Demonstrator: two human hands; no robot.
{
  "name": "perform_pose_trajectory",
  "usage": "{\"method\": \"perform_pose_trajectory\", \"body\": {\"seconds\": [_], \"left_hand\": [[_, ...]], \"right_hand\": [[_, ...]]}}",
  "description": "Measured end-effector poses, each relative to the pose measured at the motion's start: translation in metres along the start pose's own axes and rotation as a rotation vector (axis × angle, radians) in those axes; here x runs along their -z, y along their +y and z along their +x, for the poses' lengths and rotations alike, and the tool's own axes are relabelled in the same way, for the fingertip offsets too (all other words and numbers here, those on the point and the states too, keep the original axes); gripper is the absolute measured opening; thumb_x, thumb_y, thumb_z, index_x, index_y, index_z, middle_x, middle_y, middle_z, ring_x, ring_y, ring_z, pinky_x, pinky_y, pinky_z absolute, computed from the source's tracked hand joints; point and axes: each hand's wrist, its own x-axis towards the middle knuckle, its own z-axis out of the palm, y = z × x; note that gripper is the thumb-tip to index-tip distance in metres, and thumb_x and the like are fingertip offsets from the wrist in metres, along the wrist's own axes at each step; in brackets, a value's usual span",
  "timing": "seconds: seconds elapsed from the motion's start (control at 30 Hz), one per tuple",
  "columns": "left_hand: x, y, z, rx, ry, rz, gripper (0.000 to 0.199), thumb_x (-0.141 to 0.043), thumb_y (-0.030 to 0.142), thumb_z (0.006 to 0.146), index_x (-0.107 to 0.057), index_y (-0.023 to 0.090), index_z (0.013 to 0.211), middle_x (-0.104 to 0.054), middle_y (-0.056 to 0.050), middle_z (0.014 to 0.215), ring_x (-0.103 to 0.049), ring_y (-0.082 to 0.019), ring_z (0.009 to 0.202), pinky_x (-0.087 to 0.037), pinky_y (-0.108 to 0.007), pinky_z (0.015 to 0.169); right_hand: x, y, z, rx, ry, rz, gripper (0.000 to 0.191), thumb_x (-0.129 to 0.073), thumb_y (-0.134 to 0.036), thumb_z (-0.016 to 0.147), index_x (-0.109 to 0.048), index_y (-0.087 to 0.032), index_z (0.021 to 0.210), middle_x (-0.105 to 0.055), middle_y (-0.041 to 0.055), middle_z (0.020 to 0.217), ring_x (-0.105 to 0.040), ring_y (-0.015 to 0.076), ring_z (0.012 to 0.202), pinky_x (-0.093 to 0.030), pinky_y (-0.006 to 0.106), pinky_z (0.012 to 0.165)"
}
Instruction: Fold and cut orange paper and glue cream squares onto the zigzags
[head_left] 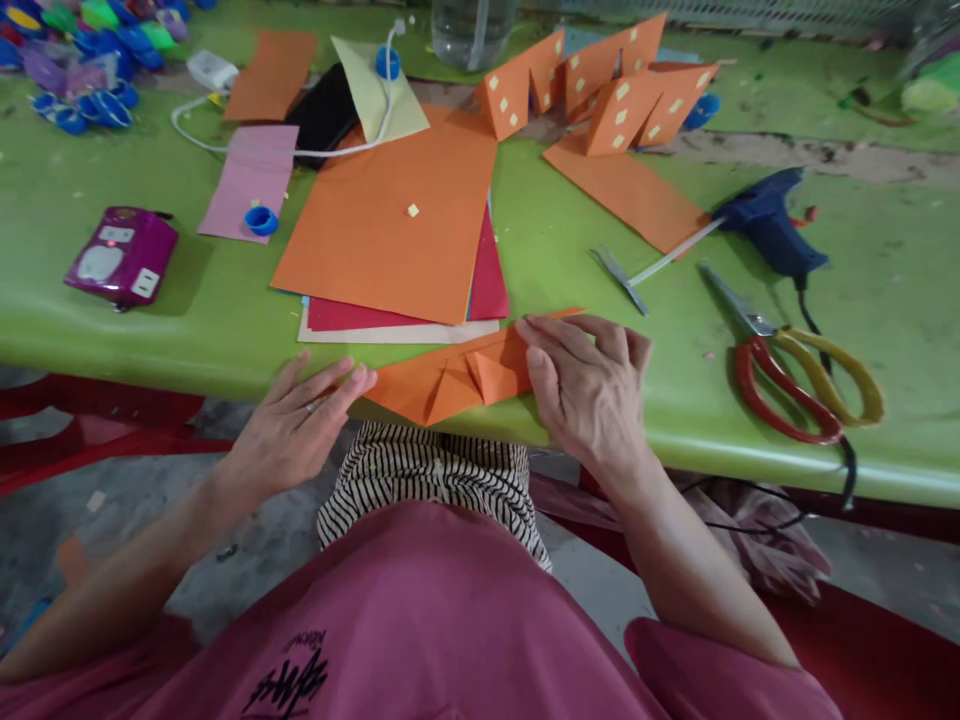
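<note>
Folding seemed in hand: creased orange paper (pixel 454 385) lay along front edge of table (pixel 562 240), lower centre of frame. Left hand (pixel 307 420) spread, fingertips touching paper; right hand (pixel 589 385) pressed other end, pinch unclear. Next move likely called for firm creasing.

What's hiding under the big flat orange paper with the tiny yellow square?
Under the orange sheet, a red sheet and a pale sheet stick out, with a sliver of blue. The rest is covered, so I can't tell what else lies there.

Craft workspace: glue gun (pixel 772 225), scissors (pixel 763 326), folded paper (pixel 459 385).
</note>
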Motion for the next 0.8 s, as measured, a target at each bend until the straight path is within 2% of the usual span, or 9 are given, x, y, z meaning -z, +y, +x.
{"method": "perform_pose_trajectory", "body": {"seconds": [0.13, 0.2, 0.27, 0.37, 0.43, 0.5, 0.67, 0.8], "left_hand": [[0.023, -0.015, -0.01, 0.127, 0.021, 0.094, 0.077, -0.052, 0.014, 0.098, -0.014, 0.031, 0.163, -0.072, -0.001, 0.131, -0.062, -0.031, 0.13, -0.032, -0.068, 0.121], [0.032, -0.012, 0.0, 0.165, 0.096, 0.124, 0.074, -0.055, 0.016, 0.097, -0.023, 0.033, 0.162, -0.071, 0.0, 0.134, -0.059, -0.03, 0.134, -0.034, -0.063, 0.122], [0.035, 0.001, 0.022, 0.09, 0.177, 0.094, 0.07, -0.059, 0.016, 0.095, -0.032, 0.029, 0.159, -0.068, -0.004, 0.139, -0.059, -0.028, 0.134, -0.045, -0.053, 0.116], [0.025, 0.025, 0.063, -0.06, 0.158, 0.007, 0.05, -0.055, 0.017, 0.098, -0.049, 0.021, 0.148, -0.066, -0.008, 0.14, -0.06, -0.024, 0.132, -0.05, -0.045, 0.111], [0.014, 0.035, 0.084, -0.126, 0.161, 0.01, 0.033, -0.053, 0.017, 0.099, -0.064, 0.017, 0.13, -0.069, -0.009, 0.136, -0.065, -0.023, 0.124, -0.053, -0.042, 0.106], [0.002, 0.04, 0.095, -0.131, 0.156, 0.023, 0.025, -0.053, 0.014, 0.099, -0.069, 0.014, 0.118, -0.072, -0.01, 0.131, -0.069, -0.022, 0.117, -0.055, -0.04, 0.101], [-0.015, 0.035, 0.096, -0.113, 0.138, 0.01, 0.025, -0.054, 0.011, 0.099, -0.069, 0.009, 0.118, -0.076, -0.012, 0.122, -0.072, -0.021, 0.11, -0.059, -0.037, 0.095], [-0.019, 0.032, 0.092, -0.164, 0.074, 0.061, 0.03, -0.049, 0.007, 0.099, -0.067, 0.008, 0.122, -0.072, -0.013, 0.129, -0.072, -0.023, 0.112, -0.059, -0.039, 0.095]], "right_hand": [[-0.003, -0.002, 0.002, 0.022, 0.005, 0.013, 0.033, -0.046, -0.036, 0.104, -0.069, -0.025, 0.125, -0.076, 0.0062, 0.122, -0.058, 0.0296, 0.114, -0.034, 0.05, 0.098], [-0.003, -0.002, 0.002, 0.044, 0.0, 0.029, 0.034, -0.047, -0.035, 0.103, -0.066, -0.025, 0.13, -0.074, 0.0083, 0.125, -0.058, 0.0303, 0.115, -0.036, 0.05, 0.098], [0.0, -0.001, 0.001, 0.065, 0.023, 0.033, 0.037, -0.047, -0.031, 0.103, -0.062, -0.023, 0.136, -0.069, 0.011, 0.133, -0.057, 0.0313, 0.118, -0.038, 0.05, 0.097], [0.008, 0.001, -0.005, 0.195, 0.133, 0.014, 0.037, -0.053, -0.029, 0.1, -0.06, -0.026, 0.136, -0.066, 0.01, 0.137, -0.056, 0.0296, 0.121, -0.04, 0.047, 0.094], [0.011, 0.0, -0.011, 0.337, 0.189, 0.011, 0.033, -0.06, -0.03, 0.098, -0.064, -0.027, 0.13, -0.071, 0.0061, 0.128, -0.058, 0.0252, 0.114, -0.04, 0.043, 0.093], [0.011, -0.002, -0.016, 0.424, 0.181, 0.014, 0.029, -0.064, -0.032, 0.097, -0.067, -0.026, 0.125, -0.075, 0.0033, 0.118, -0.06, 0.0217, 0.107, -0.04, 0.039, 0.091], [0.002, -0.01, -0.019, 0.359, 0.017, 0.028, 0.031, -0.059, -0.036, 0.1, -0.068, -0.023, 0.127, -0.076, 0.0037, 0.12, -0.06, 0.0233, 0.108, -0.037, 0.041, 0.09], [-0.002, -0.014, -0.015, 0.329, 0.035, 0.051, 0.032, -0.058, -0.035, 0.1, -0.068, -0.02, 0.127, -0.076, 0.0058, 0.12, -0.06, 0.0233, 0.107, -0.038, 0.041, 0.09]]}}
